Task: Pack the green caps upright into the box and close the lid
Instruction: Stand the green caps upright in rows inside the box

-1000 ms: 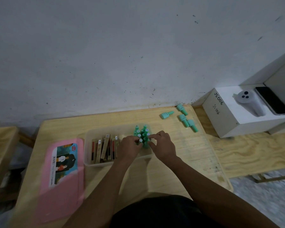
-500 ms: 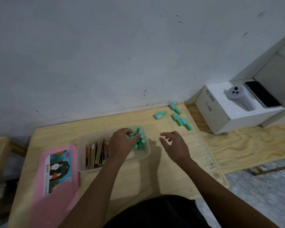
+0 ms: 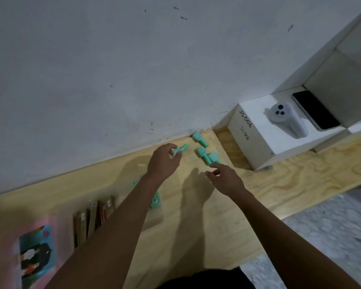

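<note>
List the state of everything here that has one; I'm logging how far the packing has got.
Left hand: pinches one green cap.
Right hand: open, holding nothing.
Three loose caps: lying down, not yet packed.
Box: open, partly hidden.
Pink lid: off, beside the box.
Phone: screen dark.

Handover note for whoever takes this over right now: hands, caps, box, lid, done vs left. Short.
Left hand: pinches one mint-green plastic cap near the wall.
Right hand: open, holds nothing, fingertips close to the three loose green caps lying on their sides at the far right of the plywood table.
Clear plastic box: uncovered, largely hidden by the left arm; packed green caps show inside, blurred.
Flat pink lid: on the table, left of the box.
Done: some caps packed.
Left: stand these four caps in the box, then close the lid.
</note>
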A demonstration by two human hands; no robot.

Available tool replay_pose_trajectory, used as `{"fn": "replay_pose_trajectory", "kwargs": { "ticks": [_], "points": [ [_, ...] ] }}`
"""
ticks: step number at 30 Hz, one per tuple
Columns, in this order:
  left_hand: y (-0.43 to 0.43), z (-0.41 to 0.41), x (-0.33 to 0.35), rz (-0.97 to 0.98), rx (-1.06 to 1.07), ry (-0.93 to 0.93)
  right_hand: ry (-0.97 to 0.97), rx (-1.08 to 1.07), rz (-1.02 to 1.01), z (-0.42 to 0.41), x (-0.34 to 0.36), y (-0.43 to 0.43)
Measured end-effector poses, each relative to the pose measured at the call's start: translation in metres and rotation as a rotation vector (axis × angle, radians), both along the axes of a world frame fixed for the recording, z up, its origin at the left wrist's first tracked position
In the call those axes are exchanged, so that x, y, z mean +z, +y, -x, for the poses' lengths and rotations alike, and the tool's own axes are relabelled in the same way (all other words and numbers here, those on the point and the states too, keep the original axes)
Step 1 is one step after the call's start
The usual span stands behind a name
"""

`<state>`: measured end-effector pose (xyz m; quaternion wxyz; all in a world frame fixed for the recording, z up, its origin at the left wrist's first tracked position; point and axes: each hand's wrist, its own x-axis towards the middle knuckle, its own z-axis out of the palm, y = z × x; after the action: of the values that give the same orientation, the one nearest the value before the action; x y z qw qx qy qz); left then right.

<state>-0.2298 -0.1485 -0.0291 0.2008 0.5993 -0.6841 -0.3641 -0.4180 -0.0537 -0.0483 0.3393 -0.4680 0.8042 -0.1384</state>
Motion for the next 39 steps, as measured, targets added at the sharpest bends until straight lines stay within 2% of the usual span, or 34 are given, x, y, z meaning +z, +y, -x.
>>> {"fn": "replay_pose_trajectory", "kwargs": {
  "ticks": [3, 7, 12, 19, 23, 29, 32, 39],
  "points": [
    [-0.024, 0.018, -0.017, -0.086, -0.067, -0.137, 0.068, 0.067, -0.088, -0.001, -0.005, -0.026],
    [-0.048, 0.031, -0.042, -0.171, -0.143, -0.315, 0.217, 0.102, -0.084, -0.005, -0.014, -0.053],
    [-0.062, 0.039, -0.057, -0.172, -0.183, -0.379, 0.34, 0.074, -0.102, -0.013, -0.021, -0.072],
    [-0.061, 0.035, -0.062, -0.213, -0.187, -0.298, 0.378, 0.051, -0.126, -0.024, -0.031, -0.07],
    [-0.056, 0.022, -0.052, -0.236, -0.188, -0.175, 0.434, 0.137, -0.14, -0.028, -0.029, -0.058],
    [-0.039, -0.002, -0.018, -0.179, -0.122, 0.046, 0.226, 0.122, -0.088, -0.03, -0.02, -0.034],
    [-0.024, -0.016, -0.003, -0.152, -0.074, 0.12, 0.067, 0.025, -0.127, -0.028, -0.014, -0.02],
    [0.028, -0.052, 0.03, -0.15, 0.043, 0.302, -0.136, -0.099, 0.19, -0.04, 0.009, 0.021]
  ]
}}
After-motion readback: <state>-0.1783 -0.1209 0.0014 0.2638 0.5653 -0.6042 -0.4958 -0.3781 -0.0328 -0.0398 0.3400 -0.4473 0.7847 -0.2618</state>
